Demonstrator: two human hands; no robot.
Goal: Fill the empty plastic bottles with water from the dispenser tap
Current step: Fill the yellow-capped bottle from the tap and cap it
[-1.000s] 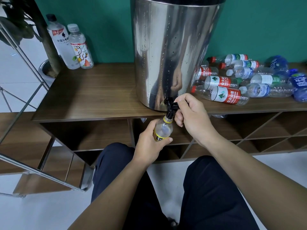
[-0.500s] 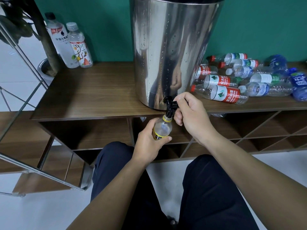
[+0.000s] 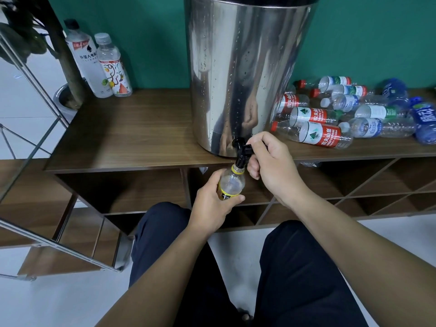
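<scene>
Filling a yellow-labelled bottle [image 3: 231, 185] at the black tap [image 3: 241, 151] of the steel dispenser [image 3: 245, 72].

Left hand [image 3: 212, 204] wrapped round the bottle's lower body, holding its open mouth right under the tap spout, just off the front edge of the wooden tabletop [image 3: 132, 138]. Right hand [image 3: 271, 166] curled round the tap lever. Lying on the tabletop right of the dispenser, a heap of empty plastic bottles [image 3: 330, 121] with red, green and blue labels. Standing upright at the far left by the green wall, two capped bottles [image 3: 103, 67].
</scene>
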